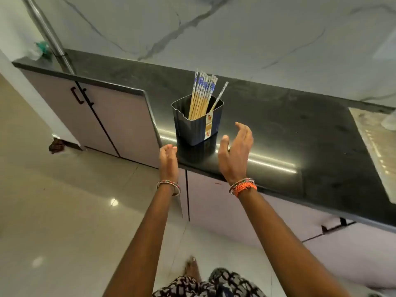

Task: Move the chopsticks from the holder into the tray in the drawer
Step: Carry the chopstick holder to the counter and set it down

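Chopsticks [201,97]: a bundle standing upright in the holder [196,127], pale wooden shafts with blue-and-white patterned tops, leaning toward its back right corner; one stick [219,96] tilted apart from the rest, off to the right. Not gripped by anything.

Left hand [168,160]: empty, fingers loosely apart and curled, palm turned inward, hovering just off the counter's front edge, near the holder's lower left but not touching it. Right hand [235,153]: empty too, fingers spread, thumb raised, palm facing left, held above the counter just beside the holder's right side, clear of it. Holder between the two hands, a little farther back.

Bangles [168,185] on the left wrist; bangles and an orange woven band [244,186] on the right.

Holder: dark, squarish, open-topped, with a paper label on its right front corner, set near the front edge of a black countertop [278,133] (glossy enough to mirror the holder's base and a strip of light).

Below the counter, pale lilac cabinet doors [120,121] with black handles. Behind, a white veined wall [214,33]. Far left, a steel pipe [46,28]. Underfoot, shiny light floor tiles [64,211].
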Available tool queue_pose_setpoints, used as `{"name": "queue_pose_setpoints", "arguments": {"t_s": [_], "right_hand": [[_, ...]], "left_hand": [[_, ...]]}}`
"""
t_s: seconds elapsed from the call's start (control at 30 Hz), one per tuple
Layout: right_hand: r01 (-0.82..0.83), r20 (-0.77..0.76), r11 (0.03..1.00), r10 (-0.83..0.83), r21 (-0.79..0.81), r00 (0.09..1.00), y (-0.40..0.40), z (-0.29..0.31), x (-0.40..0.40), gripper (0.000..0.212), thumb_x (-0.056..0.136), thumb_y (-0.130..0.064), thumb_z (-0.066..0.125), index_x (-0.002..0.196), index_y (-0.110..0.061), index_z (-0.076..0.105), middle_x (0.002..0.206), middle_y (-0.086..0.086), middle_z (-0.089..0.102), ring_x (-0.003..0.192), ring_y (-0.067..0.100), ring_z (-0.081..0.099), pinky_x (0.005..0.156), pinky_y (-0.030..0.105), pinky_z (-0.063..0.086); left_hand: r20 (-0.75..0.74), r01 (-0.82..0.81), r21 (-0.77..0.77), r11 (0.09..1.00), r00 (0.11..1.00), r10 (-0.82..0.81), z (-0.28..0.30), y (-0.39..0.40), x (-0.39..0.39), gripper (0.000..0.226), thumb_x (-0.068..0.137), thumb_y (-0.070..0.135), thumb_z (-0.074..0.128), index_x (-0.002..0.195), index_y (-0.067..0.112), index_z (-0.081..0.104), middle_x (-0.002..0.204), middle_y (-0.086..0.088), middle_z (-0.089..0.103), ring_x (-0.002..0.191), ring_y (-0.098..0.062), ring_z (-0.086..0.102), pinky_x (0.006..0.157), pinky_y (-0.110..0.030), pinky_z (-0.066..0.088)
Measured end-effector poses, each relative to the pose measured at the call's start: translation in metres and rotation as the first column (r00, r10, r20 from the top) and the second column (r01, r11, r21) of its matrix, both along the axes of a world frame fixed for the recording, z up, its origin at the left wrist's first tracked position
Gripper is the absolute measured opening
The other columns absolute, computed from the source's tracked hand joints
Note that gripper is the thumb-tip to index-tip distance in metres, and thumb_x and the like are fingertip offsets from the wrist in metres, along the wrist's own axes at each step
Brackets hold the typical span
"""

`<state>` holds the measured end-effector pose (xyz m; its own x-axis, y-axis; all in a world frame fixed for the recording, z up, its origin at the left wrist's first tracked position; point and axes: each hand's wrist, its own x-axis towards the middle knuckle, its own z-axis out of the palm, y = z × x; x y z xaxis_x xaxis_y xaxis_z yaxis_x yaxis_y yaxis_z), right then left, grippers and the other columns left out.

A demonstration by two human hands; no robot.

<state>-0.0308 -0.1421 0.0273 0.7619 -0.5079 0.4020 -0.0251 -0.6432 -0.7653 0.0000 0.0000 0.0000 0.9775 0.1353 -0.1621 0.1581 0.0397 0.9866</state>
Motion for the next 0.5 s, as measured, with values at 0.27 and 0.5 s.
{"name": "queue_pose_setpoints", "arguments": {"t_s": [0.27, 0.5], "right_hand": [[-0.148, -0.052, 0.754, 0.234, 0.640, 0.971, -0.052, -0.007, 0.116, 0.052, 0.101, -0.036, 0.033, 0.146, -0.011, 0.034, 0.153, 0.004, 0.035, 0.141, 0.016, 0.033, 0.115, 0.028, 0.025], [-0.203, -0.041, 0.405, 0.518, 0.892, 0.854, -0.082, -0.019, 0.208, 0.058, 0.102, -0.044, 0.025, 0.140, -0.005, 0.045, 0.148, 0.013, 0.045, 0.140, 0.026, 0.038, 0.120, 0.039, 0.024]], "left_hand": [[0.054, -0.069, -0.080, 0.994, 0.996, 0.074, -0.002, -0.029, 0.086, 0.051, 0.100, 0.031, 0.028, 0.147, 0.016, 0.020, 0.155, -0.004, 0.024, 0.142, -0.018, 0.024, 0.110, -0.028, 0.023], [0.095, -0.146, -0.171, 0.974, 0.982, 0.164, -0.016, -0.057, 0.128, 0.056, 0.096, 0.040, 0.024, 0.146, 0.013, 0.026, 0.152, -0.008, 0.033, 0.140, -0.020, 0.031, 0.119, -0.044, 0.024]]}}
